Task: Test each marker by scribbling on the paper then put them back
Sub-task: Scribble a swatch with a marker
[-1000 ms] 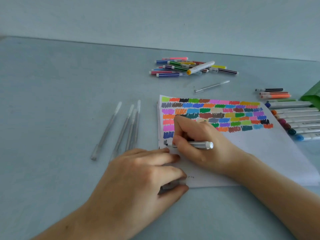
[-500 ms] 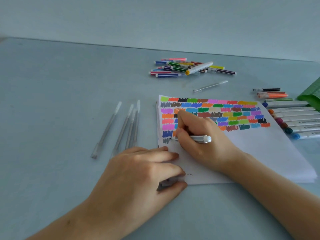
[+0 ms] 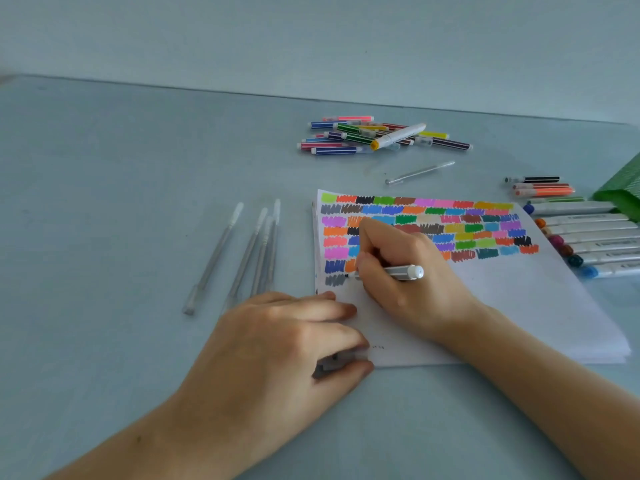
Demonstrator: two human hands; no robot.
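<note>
A stack of white paper (image 3: 519, 306) lies in the middle, its top half filled with rows of coloured scribble patches. My right hand (image 3: 408, 271) grips a grey pen (image 3: 403, 273) with a white end, its tip on the paper just right of a grey patch at the left edge. My left hand (image 3: 287, 344) presses on the paper's near left corner and pinches a small grey cap (image 3: 337, 362) between thumb and finger.
Several grey pens (image 3: 249, 252) lie to the left of the paper. A pile of striped markers (image 3: 377, 135) and one clear pen (image 3: 419, 172) lie beyond it. White-barrelled markers (image 3: 595, 237), three thin markers (image 3: 542, 189) and a green box (image 3: 623, 188) are at the right.
The pen tip has moved from the grey patch at the left edge a little to the right. The left hand keeps pinning the corner.
</note>
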